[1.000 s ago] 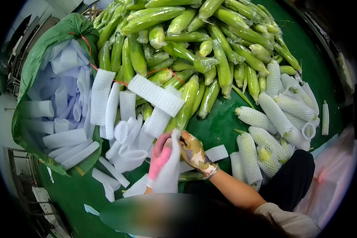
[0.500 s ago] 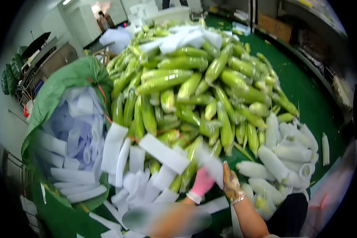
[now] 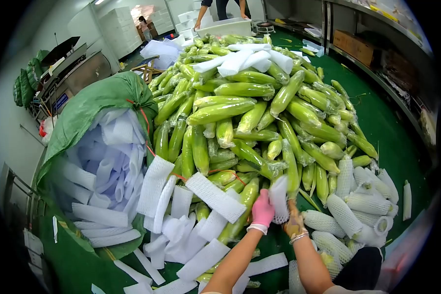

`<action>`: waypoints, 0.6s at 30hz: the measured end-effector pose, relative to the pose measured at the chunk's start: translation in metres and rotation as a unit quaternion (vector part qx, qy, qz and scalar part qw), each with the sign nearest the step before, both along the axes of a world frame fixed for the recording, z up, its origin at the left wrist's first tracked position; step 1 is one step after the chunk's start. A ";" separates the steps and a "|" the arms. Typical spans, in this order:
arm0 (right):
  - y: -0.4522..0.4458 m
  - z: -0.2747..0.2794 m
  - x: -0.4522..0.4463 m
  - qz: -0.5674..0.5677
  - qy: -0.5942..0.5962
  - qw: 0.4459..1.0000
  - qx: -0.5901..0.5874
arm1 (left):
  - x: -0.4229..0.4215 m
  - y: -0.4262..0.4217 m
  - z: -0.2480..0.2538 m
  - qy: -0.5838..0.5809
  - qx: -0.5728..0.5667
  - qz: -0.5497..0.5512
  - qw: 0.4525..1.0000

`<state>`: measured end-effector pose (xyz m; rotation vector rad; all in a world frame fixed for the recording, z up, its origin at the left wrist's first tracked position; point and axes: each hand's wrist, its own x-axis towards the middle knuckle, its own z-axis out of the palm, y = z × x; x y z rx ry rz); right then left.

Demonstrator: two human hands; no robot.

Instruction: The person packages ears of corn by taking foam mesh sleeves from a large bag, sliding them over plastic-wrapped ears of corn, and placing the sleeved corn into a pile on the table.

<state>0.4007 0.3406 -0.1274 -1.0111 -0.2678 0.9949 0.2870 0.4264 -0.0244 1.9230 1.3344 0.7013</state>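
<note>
My left hand [image 3: 262,209], in a pink glove, is closed on a white foam net sleeve [image 3: 279,198] that stands upright between my hands. My right hand [image 3: 294,224] wears a stained, pale glove. Its fingers reach the lower tip of a film-wrapped ear of corn [image 3: 290,169] at the front of the pile and look closed on it, partly hidden by the sleeve. Green ears in clear film form the big corn pile [image 3: 235,110] before me. Beside my right arm lie several ears in foam nets [image 3: 345,213].
A green sack [image 3: 100,98] full of white foam sleeves [image 3: 105,166] stands at left. Loose sleeves [image 3: 215,197] lie over the pile's front and the green floor [image 3: 377,115]. At the back a person [image 3: 223,10] leans over a white tub [image 3: 225,28]. Metal shelving [image 3: 377,73] lines the right.
My view has tilted up slightly, bringing the person at the tub into view. The foam sleeve has turned more upright in my left hand. My right hand has moved to the ear's tip.
</note>
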 end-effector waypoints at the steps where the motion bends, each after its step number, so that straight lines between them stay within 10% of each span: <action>1: -0.006 -0.061 0.006 -0.017 -0.110 0.993 0.034 | -0.002 -0.003 0.003 -0.002 0.001 0.000 1.000; 3: -0.006 -0.085 -0.012 0.034 -0.128 0.978 -0.158 | -0.011 -0.013 0.013 0.176 0.043 -0.011 0.983; 5: 0.008 -0.255 -0.006 0.002 0.217 0.976 0.033 | -0.007 -0.027 0.024 0.201 0.026 -0.023 0.979; 7: -0.010 -0.071 -0.037 -0.034 0.276 0.960 0.031 | -0.006 -0.034 0.028 0.227 0.015 -0.037 0.973; 10: -0.022 -0.024 -0.045 -0.004 0.226 0.965 0.135 | -0.022 -0.031 0.001 0.013 -0.220 -0.121 0.968; 11: -0.030 -0.043 -0.041 -0.062 0.024 0.996 0.052 | -0.022 -0.034 -0.060 0.005 -0.198 -0.082 0.977; 14: -0.070 0.127 -0.047 -0.007 -0.407 0.905 -0.123 | -0.038 -0.091 0.001 -0.414 -0.483 -0.005 0.772; 18: -0.087 0.242 -0.037 0.100 -0.304 0.937 -0.142 | -0.064 -0.143 0.015 -0.449 -0.585 -0.012 0.675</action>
